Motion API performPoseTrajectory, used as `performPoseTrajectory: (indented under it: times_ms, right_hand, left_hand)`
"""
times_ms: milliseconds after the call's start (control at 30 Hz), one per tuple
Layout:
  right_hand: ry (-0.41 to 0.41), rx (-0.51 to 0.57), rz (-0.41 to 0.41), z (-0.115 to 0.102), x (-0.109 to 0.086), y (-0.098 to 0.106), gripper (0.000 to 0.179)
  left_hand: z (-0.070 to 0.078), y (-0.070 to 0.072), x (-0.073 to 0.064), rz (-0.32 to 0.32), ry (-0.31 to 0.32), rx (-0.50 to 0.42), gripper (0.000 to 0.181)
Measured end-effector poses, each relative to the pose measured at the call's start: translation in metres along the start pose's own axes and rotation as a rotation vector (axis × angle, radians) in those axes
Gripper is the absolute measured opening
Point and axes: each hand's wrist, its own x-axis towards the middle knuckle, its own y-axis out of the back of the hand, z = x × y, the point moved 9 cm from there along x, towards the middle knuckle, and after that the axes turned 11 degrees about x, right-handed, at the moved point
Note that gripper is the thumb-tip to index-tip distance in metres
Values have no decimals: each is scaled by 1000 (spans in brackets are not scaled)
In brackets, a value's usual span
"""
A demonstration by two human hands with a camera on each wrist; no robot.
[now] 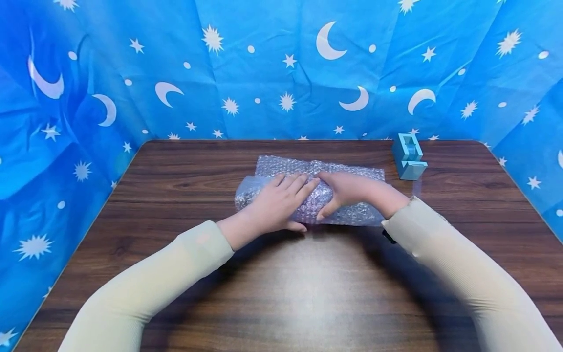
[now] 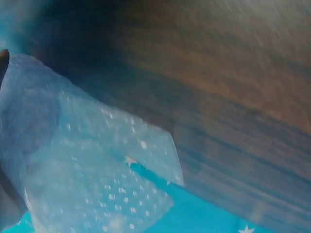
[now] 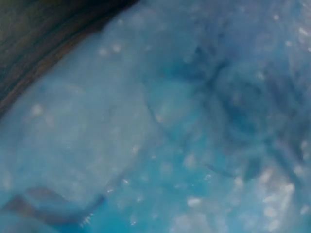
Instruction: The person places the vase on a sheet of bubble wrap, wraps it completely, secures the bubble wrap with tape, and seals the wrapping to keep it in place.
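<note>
A bundle of clear bubble wrap lies in the middle of the dark wooden table; what it covers is hidden. My left hand rests on its left half, fingers laid fairly straight over the top and thumb at the near edge. My right hand grips the right half, fingers curled over the top and thumb pinching the front fold. The two hands' fingertips nearly meet at the centre. In the left wrist view a loose flap of bubble wrap hangs over the wood. The right wrist view is filled by blurred bubble wrap.
A light blue tape dispenser stands at the back right of the table. A blue cloth with moons and stars walls the table at the back and both sides. Bare wood stretches in front of the bundle.
</note>
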Motion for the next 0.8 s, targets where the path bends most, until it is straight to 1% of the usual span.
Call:
performPoseTrajectory:
  times_ms: [67, 200, 300, 367, 433, 533, 667, 800]
  right_hand:
    - [5, 6, -2, 1, 0, 0, 107]
    - [40, 23, 9, 0, 1, 1, 97]
    - [64, 34, 12, -1, 1, 2, 91]
    - [71, 40, 10, -2, 0, 3, 90]
    - [77, 46, 5, -2, 0, 3, 89]
    - [72, 62, -15, -1, 0, 1, 89]
    - [54, 82, -51, 2, 0, -3, 93]
    - [25, 102, -104, 6, -1, -7, 97]
  left_hand:
    - [2, 3, 1, 29, 15, -9, 109]
    - [4, 9, 3, 92, 51, -14, 106]
    - [4, 13, 4, 130, 73, -35, 105]
    - [5, 15, 4, 145, 82, -45, 104]
    - [5, 17, 5, 145, 92, -57, 104]
    - [4, 16, 6, 108, 102, -91, 103]
    - [3, 12, 6, 19, 110, -170, 104]
    - [3, 10, 8, -62, 112, -232, 104]
